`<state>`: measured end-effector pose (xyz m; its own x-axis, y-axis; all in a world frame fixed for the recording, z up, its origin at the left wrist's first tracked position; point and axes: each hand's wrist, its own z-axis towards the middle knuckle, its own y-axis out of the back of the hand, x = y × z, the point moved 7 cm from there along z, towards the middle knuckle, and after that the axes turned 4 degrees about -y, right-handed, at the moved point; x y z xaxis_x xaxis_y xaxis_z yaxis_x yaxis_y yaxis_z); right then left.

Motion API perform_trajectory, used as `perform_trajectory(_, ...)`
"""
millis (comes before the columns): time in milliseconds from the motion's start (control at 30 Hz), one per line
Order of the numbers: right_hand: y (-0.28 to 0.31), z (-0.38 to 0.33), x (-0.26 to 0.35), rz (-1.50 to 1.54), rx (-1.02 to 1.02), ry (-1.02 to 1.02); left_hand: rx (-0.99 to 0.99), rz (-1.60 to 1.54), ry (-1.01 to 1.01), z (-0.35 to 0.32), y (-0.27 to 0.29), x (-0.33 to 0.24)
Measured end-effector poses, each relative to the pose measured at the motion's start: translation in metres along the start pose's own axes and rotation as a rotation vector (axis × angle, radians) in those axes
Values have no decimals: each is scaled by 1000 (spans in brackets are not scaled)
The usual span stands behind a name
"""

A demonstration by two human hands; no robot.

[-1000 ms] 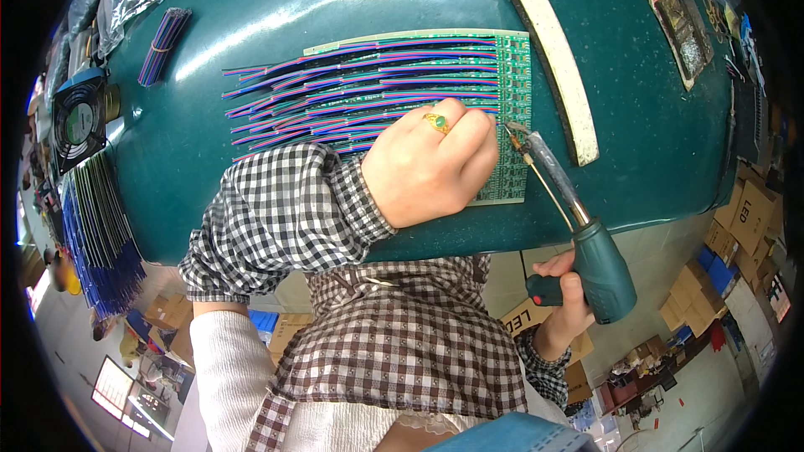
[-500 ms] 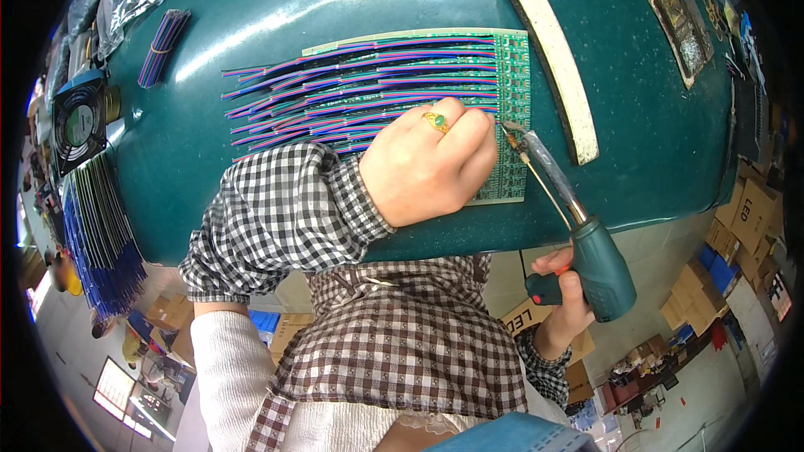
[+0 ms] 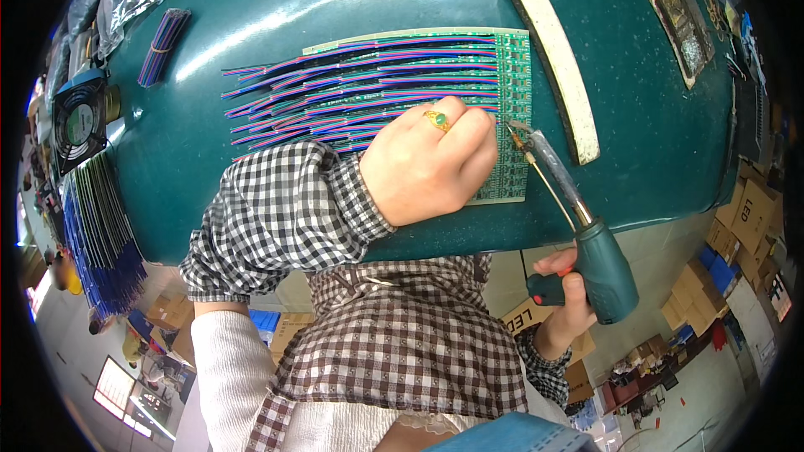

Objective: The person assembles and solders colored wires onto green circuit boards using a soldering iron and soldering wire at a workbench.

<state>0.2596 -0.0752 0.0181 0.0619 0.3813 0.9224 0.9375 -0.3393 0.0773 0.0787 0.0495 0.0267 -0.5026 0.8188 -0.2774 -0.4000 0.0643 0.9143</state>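
Observation:
A green circuit board (image 3: 513, 75) lies on the table, with rows of thin multi-coloured wires (image 3: 435, 67) running left from its right-hand strip of pads. My left hand (image 3: 431, 163), wearing a ring with a green stone, rests closed over the lower rows. Its fingertips are tucked under, so whatever they pinch is hidden. In my right hand (image 3: 573, 301) is a dark green soldering gun (image 3: 609, 276), held by its grip below the table's front edge. The gun's thin tip and feed tube point up and left, ending at the pads just right of my left fingers.
A curved white bar (image 3: 553, 59) lies right of the board. A small fan (image 3: 81, 124) and a hanging bundle of blue wires (image 3: 100, 234) are at the left edge. One tied wire bundle (image 3: 163, 48) lies at upper left, and a flat dirty tray (image 3: 680, 29) at upper right.
The soldering gun and my right hand have shifted slightly right, its tip moving a little away from my left fingers. My left hand and the board have stayed put.

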Motion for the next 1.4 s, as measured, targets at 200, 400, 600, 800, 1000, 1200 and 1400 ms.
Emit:
perform_trajectory(200, 1, -1, -1, 49, 37, -16, -1, 3, 3, -1, -1, 0)
perform_trajectory(400, 7, -3, -5, 48, 11, -20, -2, 9, -4, 0, 0, 1)
perform_trajectory(600, 4, -1, -4, 51, 2, -34, 9, 1, 9, 0, 0, 2)
perform_trajectory(800, 2, -3, -2, 114, 50, -69, 19, -7, 13, 0, -1, 7)
perform_trajectory(1000, 4, -2, -4, 50, 51, -20, 24, -30, 21, 0, 0, 8)
perform_trajectory(1200, 3, -2, -4, 45, 42, -15, 22, -49, 15, 0, 0, 9)
perform_trajectory(1400, 6, -4, -12, 142, 96, -63, 39, -42, 5, 1, 1, 8)
